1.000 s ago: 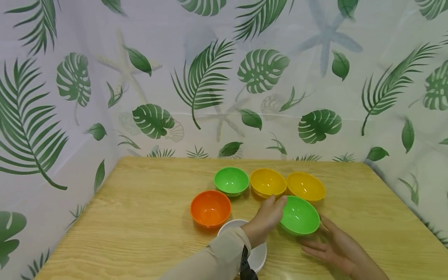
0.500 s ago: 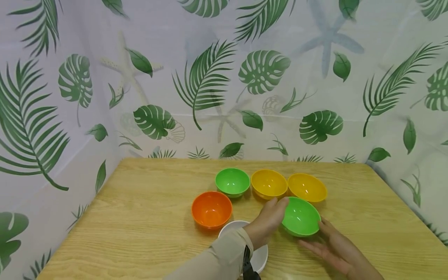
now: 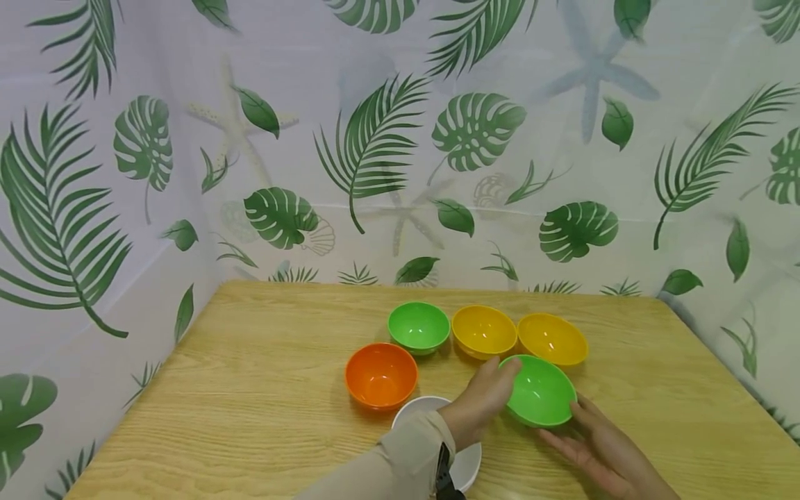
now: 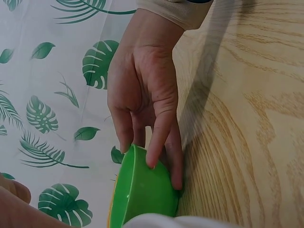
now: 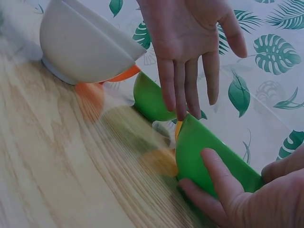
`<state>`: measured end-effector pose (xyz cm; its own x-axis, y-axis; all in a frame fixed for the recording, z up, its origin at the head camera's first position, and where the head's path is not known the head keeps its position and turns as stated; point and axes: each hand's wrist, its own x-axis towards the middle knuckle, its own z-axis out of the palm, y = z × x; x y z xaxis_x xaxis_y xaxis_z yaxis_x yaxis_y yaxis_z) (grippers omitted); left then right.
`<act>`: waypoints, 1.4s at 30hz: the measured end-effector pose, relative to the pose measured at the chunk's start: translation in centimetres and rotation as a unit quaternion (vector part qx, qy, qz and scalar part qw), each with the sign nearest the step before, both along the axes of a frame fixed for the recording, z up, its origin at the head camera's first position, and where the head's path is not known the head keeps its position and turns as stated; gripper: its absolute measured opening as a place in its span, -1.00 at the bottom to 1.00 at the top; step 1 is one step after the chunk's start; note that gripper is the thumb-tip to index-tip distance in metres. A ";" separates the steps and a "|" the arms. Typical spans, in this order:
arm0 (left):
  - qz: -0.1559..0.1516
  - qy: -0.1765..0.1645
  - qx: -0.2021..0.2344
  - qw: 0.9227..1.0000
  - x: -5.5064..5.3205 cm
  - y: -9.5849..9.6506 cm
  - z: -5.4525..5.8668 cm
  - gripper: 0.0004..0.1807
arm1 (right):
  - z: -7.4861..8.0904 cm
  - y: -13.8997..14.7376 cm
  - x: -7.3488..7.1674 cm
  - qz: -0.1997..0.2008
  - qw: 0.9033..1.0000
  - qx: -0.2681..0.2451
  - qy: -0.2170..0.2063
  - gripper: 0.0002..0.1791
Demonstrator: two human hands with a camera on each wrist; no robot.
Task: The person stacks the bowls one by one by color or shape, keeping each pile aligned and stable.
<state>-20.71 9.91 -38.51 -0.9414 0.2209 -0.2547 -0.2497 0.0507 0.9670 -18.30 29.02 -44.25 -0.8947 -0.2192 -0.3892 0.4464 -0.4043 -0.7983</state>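
a glossy bright-green round bowl (image 3: 540, 392), mouth up with pale highlights on its smooth inside, sits just before a round yellow bowl (image 3: 484, 330) and a second yellow bowl (image 3: 553, 338). the right hand (image 3: 603, 444) grips its right side; the left hand (image 3: 480, 403), fingers straight and unclenched, touches its left side. on the wood-grain table (image 3: 250, 389) stand another green round bowl (image 3: 419, 328), a round orange bowl (image 3: 381, 378) and a partly hidden white round bowl (image 3: 470, 462).

the table (image 3: 250, 396) has a light wood-grain top. on it there stand a far green bowl (image 3: 418, 326), two yellow bowls (image 3: 484, 330) to its right, an orange bowl (image 3: 381, 376) and a partly hidden white bowl (image 3: 467, 464); whether the nearer green bowl (image 3: 540, 392) touches it, i cannot tell
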 end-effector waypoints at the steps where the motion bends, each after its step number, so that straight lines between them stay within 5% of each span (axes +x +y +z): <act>1: 0.001 0.002 0.002 1.000 0.0 0.0 0.0 -0.31 | 0.0 0.0 0.1 -0.001 1.000 0.000 0.000 -0.34; 9: 0.019 0.009 0.027 0.999 -0.1 -0.1 0.0 -0.37 | 0.5 0.4 0.3 0.012 0.999 0.006 0.033 -0.34; 14: 0.040 0.002 0.073 0.997 -0.1 0.0 0.1 -0.39 | 0.6 1.2 0.9 0.038 0.995 -0.067 0.061 -0.65; 20: 0.029 -0.029 0.124 0.991 0.0 0.0 0.0 -0.46 | 0.4 1.3 1.4 0.097 0.976 -0.169 0.099 -0.54; 27: 0.020 -0.020 0.123 0.992 0.1 0.0 0.0 -0.52 | 1.0 1.3 1.5 0.063 0.988 -0.121 0.071 -0.63; 33: 0.011 -0.002 0.115 0.993 0.4 -0.3 0.1 -0.53 | 1.2 1.3 1.4 0.074 0.990 -0.094 0.078 -0.63; 35: 0.012 0.001 0.118 0.993 0.4 -0.4 0.1 -0.54 | 1.1 1.3 1.4 0.079 0.991 -0.050 0.092 -0.63; 38: 0.013 0.001 0.123 0.992 0.4 -0.4 0.1 -0.53 | 1.3 1.0 1.7 0.072 0.988 0.082 0.113 -0.47; 42: 0.015 -0.004 0.134 0.991 0.2 -0.5 0.1 -0.54 | 1.9 0.0 2.2 0.043 0.946 0.289 0.142 -0.19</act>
